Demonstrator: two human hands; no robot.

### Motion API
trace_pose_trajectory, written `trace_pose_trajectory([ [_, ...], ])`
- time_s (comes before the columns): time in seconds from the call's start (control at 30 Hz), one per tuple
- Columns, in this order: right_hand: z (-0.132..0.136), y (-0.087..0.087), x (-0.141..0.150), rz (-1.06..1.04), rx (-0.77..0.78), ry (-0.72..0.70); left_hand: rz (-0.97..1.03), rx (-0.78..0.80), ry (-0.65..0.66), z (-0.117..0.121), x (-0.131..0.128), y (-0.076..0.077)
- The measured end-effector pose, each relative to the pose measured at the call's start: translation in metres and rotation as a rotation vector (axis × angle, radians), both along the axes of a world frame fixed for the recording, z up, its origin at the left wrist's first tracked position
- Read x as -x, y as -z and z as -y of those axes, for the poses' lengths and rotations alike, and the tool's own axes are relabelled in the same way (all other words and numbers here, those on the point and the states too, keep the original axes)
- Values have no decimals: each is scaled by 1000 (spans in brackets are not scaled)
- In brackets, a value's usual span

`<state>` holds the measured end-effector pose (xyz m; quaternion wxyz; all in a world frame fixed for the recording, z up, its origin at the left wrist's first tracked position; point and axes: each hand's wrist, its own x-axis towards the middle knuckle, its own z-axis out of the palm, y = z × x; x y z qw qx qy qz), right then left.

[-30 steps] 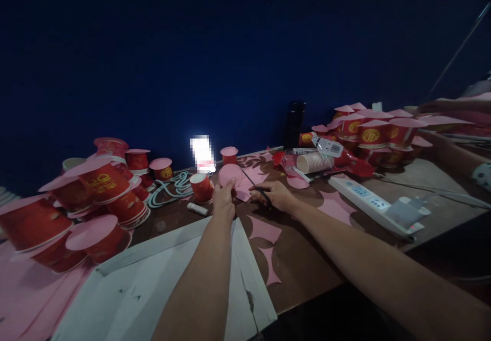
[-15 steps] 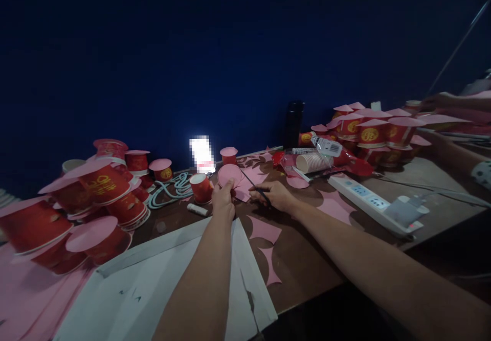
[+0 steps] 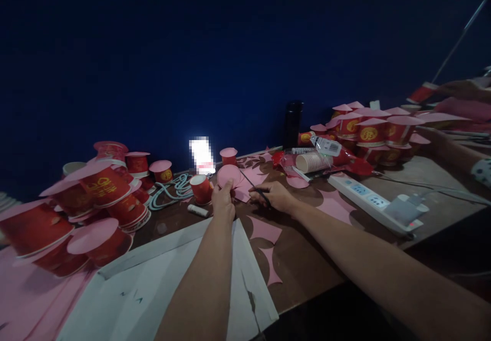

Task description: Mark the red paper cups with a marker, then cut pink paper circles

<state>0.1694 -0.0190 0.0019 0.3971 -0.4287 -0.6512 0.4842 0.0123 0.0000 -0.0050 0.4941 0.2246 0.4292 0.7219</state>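
My left hand [image 3: 224, 200] pinches the lower edge of a round pink paper disc [image 3: 229, 176]. Fingers of my right hand [image 3: 273, 196] are closed around dark scissors [image 3: 262, 194], whose thin blades point up and left towards the disc's right edge. More pink paper [image 3: 255, 177] lies behind the blades. Just left of my left hand stands a red paper cup [image 3: 200, 189] with its white inside showing. A small white tube [image 3: 198, 210] lies in front of that cup. Behind the disc is a small red cup under a pink disc [image 3: 228, 155].
Red cups with pink discs [image 3: 97, 187] crowd the left, and more [image 3: 372, 131] are stacked at right. A white box lid [image 3: 153, 285] lies under my left forearm. Pink offcuts [image 3: 264, 230], a power strip [image 3: 360, 195], bagged cups [image 3: 312, 162] and a co-worker's arm [image 3: 456, 152] are to the right.
At the far right, a co-worker's hand now holds up a red cup that was not seen raised before. Both my hands, the disc and the scissors stay almost in place.
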Motion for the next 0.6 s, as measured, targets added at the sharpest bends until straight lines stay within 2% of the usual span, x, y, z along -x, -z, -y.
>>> trace_pose_trajectory([
  [0.3, 5, -4, -2, 57, 25, -55, -83, 4, -12, -2, -1, 3],
  [0.43, 4, -3, -2, 30, 39, -48, -193, -23, -30, -5, -1, 8],
  [0.6, 2, -3, -3, -3, 38, -42, -222, -21, -10, -3, -2, 9],
])
